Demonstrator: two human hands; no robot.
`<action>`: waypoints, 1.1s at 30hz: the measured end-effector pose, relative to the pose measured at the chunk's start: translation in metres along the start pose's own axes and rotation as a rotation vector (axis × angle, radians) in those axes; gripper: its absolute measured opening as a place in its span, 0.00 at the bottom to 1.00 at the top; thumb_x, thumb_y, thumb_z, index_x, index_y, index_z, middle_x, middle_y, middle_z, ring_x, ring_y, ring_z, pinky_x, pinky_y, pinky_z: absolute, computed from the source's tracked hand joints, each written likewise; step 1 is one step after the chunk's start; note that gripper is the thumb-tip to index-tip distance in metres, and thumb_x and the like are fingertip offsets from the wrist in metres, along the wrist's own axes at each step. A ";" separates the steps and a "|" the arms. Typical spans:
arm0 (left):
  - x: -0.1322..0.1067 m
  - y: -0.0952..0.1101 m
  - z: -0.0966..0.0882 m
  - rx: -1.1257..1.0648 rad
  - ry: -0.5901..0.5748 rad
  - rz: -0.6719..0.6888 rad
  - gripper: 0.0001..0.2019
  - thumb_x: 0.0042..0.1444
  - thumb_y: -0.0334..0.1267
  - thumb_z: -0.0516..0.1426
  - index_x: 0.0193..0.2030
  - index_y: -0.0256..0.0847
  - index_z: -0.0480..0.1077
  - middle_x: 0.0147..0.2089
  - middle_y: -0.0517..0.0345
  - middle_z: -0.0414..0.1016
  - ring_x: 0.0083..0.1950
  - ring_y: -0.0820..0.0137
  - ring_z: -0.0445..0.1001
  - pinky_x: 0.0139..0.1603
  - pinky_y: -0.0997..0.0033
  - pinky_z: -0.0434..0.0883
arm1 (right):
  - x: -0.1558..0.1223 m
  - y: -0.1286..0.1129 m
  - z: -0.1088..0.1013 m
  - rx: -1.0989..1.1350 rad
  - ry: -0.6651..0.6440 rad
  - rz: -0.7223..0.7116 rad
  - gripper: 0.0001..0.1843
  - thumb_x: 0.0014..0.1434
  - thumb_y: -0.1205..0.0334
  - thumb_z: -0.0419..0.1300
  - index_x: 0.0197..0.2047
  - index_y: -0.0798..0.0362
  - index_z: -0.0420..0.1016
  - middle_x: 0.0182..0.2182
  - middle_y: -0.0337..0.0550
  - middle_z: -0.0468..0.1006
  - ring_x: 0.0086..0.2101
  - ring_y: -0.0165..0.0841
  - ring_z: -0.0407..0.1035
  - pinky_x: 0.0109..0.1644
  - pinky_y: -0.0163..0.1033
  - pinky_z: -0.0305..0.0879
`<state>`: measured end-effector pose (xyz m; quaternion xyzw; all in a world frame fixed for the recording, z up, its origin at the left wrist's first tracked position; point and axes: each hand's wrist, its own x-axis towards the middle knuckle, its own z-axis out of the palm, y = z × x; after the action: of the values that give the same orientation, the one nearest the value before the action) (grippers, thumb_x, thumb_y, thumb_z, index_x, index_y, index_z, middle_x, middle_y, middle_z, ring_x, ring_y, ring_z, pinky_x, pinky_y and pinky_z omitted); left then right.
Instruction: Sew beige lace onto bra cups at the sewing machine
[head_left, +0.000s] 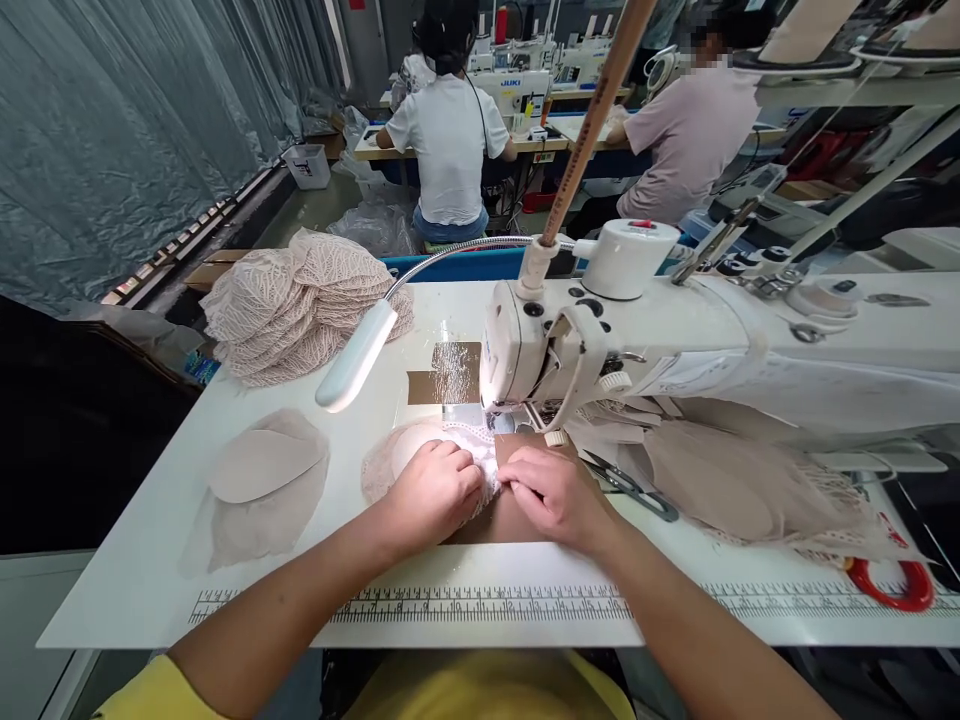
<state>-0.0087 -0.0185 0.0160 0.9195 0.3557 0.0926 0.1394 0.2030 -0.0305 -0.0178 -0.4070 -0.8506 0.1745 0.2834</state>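
A pale pink lace piece [381, 462] lies under the head of a white sewing machine [517, 345], its right edge close to the needle area. My left hand [442, 490] rests on it with fingers curled and closed over the lace. Close beside, my right hand [551, 490] pinches at the lace's right edge, thumb and forefinger together; the fingertips partly hide the grip. Beneath the right hand is a brown plate [480, 528] on the machine bed. Thread snips [634, 488] lie just right of that hand.
Stacked lace pieces [300, 305] sit at the back left. A beige cup piece on sheer fabric [266, 465] lies at left, more beige pieces [720, 480] at right near red-handled scissors [892, 583]. A lamp [356, 355] hangs over the table. Two people sit at machines beyond.
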 end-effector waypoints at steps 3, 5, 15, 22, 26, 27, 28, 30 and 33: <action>-0.001 -0.004 0.007 -0.057 0.046 -0.024 0.13 0.64 0.34 0.47 0.30 0.38 0.66 0.30 0.53 0.70 0.34 0.67 0.66 0.37 0.66 0.63 | -0.002 -0.001 0.001 -0.013 -0.085 -0.091 0.16 0.54 0.74 0.52 0.39 0.51 0.77 0.30 0.41 0.76 0.31 0.32 0.67 0.36 0.37 0.62; -0.004 -0.010 0.006 -0.159 0.067 -0.051 0.11 0.63 0.34 0.47 0.30 0.38 0.64 0.29 0.55 0.68 0.33 0.68 0.65 0.35 0.69 0.62 | -0.003 -0.001 0.002 -0.043 -0.109 -0.110 0.16 0.54 0.75 0.52 0.40 0.52 0.77 0.30 0.42 0.75 0.31 0.32 0.66 0.35 0.37 0.61; -0.010 -0.024 -0.003 -0.342 0.046 -0.058 0.11 0.64 0.35 0.45 0.28 0.41 0.53 0.27 0.61 0.59 0.30 0.71 0.59 0.32 0.70 0.60 | 0.017 -0.014 -0.008 0.322 -0.237 0.396 0.13 0.61 0.60 0.52 0.43 0.53 0.76 0.27 0.39 0.75 0.25 0.29 0.65 0.29 0.34 0.60; -0.011 -0.025 -0.001 -0.286 0.060 0.021 0.12 0.65 0.36 0.45 0.30 0.39 0.61 0.29 0.58 0.65 0.32 0.69 0.63 0.36 0.69 0.63 | 0.037 -0.027 0.001 0.647 -0.412 0.752 0.17 0.60 0.52 0.53 0.24 0.53 0.63 0.18 0.33 0.67 0.14 0.22 0.54 0.19 0.30 0.50; -0.013 -0.028 0.000 -0.229 0.061 0.110 0.08 0.62 0.32 0.47 0.37 0.38 0.67 0.33 0.55 0.70 0.36 0.67 0.67 0.39 0.68 0.64 | 0.026 -0.031 -0.002 0.411 -0.385 0.605 0.16 0.60 0.58 0.52 0.21 0.53 0.64 0.18 0.34 0.66 0.19 0.26 0.58 0.22 0.31 0.51; -0.013 -0.028 0.000 -0.202 0.060 0.139 0.08 0.61 0.31 0.48 0.39 0.38 0.68 0.34 0.54 0.71 0.37 0.67 0.68 0.40 0.68 0.64 | 0.020 -0.032 -0.004 0.289 -0.364 0.503 0.15 0.60 0.59 0.52 0.23 0.54 0.68 0.19 0.35 0.67 0.21 0.27 0.60 0.25 0.32 0.53; -0.013 -0.029 0.001 -0.170 0.062 0.165 0.09 0.60 0.30 0.49 0.41 0.38 0.69 0.35 0.53 0.72 0.38 0.66 0.68 0.41 0.67 0.64 | 0.013 -0.032 -0.005 0.156 -0.339 0.386 0.14 0.61 0.61 0.52 0.27 0.54 0.72 0.21 0.37 0.69 0.24 0.28 0.62 0.27 0.32 0.54; -0.014 -0.029 0.003 -0.095 0.060 0.204 0.10 0.59 0.29 0.50 0.43 0.39 0.71 0.36 0.52 0.72 0.38 0.65 0.67 0.41 0.66 0.64 | -0.003 -0.033 -0.005 -0.088 -0.285 0.179 0.13 0.62 0.66 0.50 0.40 0.53 0.77 0.25 0.40 0.71 0.27 0.30 0.63 0.31 0.33 0.56; -0.014 -0.026 0.006 -0.005 0.052 0.245 0.12 0.60 0.30 0.51 0.46 0.40 0.73 0.37 0.51 0.72 0.37 0.66 0.66 0.39 0.66 0.63 | -0.024 -0.034 0.000 -0.336 -0.188 0.009 0.19 0.61 0.72 0.48 0.51 0.54 0.74 0.27 0.42 0.71 0.28 0.31 0.62 0.32 0.34 0.56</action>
<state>-0.0336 -0.0104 0.0007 0.9529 0.2441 0.1336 0.1202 0.1954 -0.0702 -0.0084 -0.4342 -0.8887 0.0684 0.1300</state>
